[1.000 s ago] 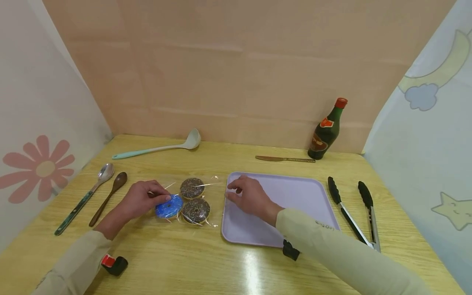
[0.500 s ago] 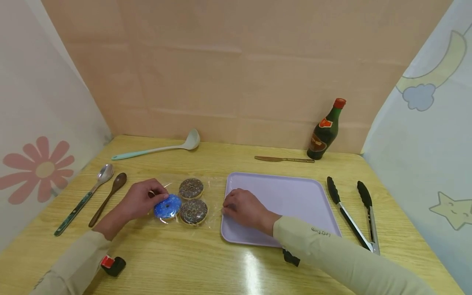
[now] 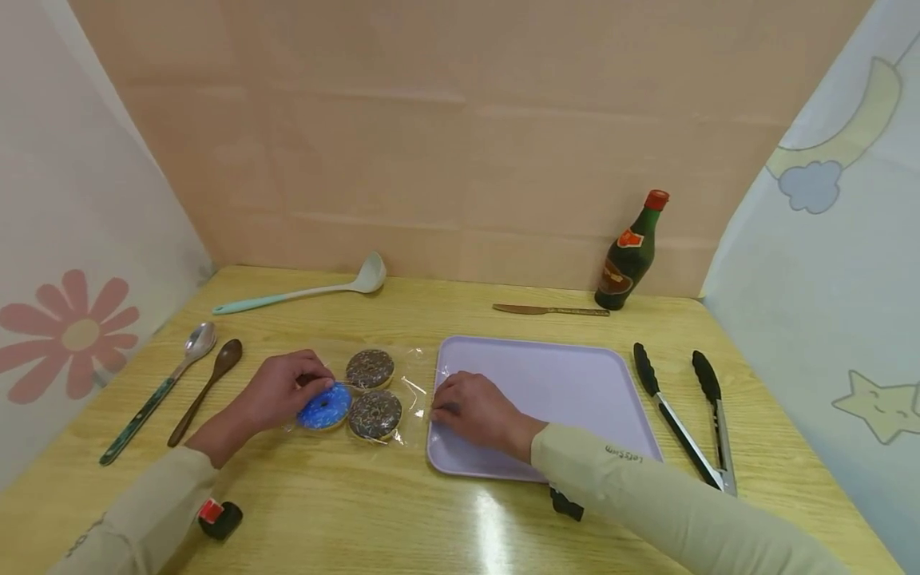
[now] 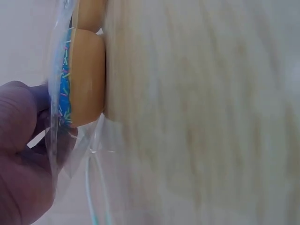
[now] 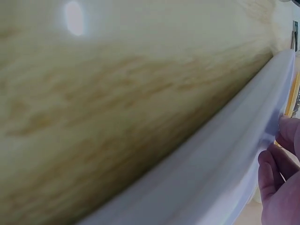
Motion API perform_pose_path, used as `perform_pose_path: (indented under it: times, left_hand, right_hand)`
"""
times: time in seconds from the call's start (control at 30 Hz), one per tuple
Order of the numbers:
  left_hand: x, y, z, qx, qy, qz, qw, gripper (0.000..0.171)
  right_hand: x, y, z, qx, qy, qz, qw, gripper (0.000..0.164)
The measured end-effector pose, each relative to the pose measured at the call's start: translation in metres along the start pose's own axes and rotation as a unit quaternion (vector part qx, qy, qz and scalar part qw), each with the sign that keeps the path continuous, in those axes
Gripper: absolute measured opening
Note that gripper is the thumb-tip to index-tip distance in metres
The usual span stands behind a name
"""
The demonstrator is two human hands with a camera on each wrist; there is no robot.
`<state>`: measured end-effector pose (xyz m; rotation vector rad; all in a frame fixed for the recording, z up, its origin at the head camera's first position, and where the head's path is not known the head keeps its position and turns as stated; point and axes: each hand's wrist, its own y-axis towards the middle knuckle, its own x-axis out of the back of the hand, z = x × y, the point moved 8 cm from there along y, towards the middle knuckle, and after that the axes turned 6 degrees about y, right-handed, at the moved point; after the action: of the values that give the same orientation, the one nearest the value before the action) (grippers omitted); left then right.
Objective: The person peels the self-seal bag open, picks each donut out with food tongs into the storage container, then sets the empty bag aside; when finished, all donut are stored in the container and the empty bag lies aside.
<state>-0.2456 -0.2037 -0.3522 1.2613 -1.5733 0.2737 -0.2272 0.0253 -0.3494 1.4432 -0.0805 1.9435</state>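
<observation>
My left hand (image 3: 282,393) pinches the clear wrapper (image 3: 414,415) around 3 doughnuts (image 3: 375,414); beneath my right hand (image 3: 476,407), grip unclear: a tray (image 3: 568,391).

- Free lane: front edge of surface (image 3: 359,511), between sleeves (image 3: 140,507).
- Narrow gap: between tray (image 3: 553,391) and tongs (image 3: 674,423).
- Obstacle, near back-right corner: bottle (image 3: 629,259).
- Obstacles, left edge: metal spoon (image 3: 148,408), wooden spoon (image 3: 221,367).
</observation>
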Motion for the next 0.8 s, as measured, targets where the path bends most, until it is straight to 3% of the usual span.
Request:
perform_pose_path:
  times: [0.3, 0.53, 0.63, 0.8]
  left_hand:
    - [-0.002, -0.01, 0.015, 0.063, -0.077, -0.019, 0.9949, 0.008]
    - [0.001, -0.017, 0.024, 0.071, -0.117, -0.043, 0.9896, 0.009]
    - [0.001, -0.016, 0.025, 0.074, -0.14, -0.041, 0.9866, 0.009]
    - [0.0, -0.014, 0.019, 0.069, -0.139, -0.032, 0.9874, 0.008]
  right_hand:
    - [-0.005, -0.001, 0.002, 0.013, -0.015, 0.016, 1.0, 0.004]
    - [-0.007, -0.003, 0.004, 0.015, -0.031, 0.02, 0.999, 0.005]
    - [-0.008, -0.004, 0.003, 0.017, -0.038, 0.021, 0.999, 0.006]
    - [-0.007, -0.006, 0.003, 0.016, -0.033, 0.014, 0.999, 0.005]
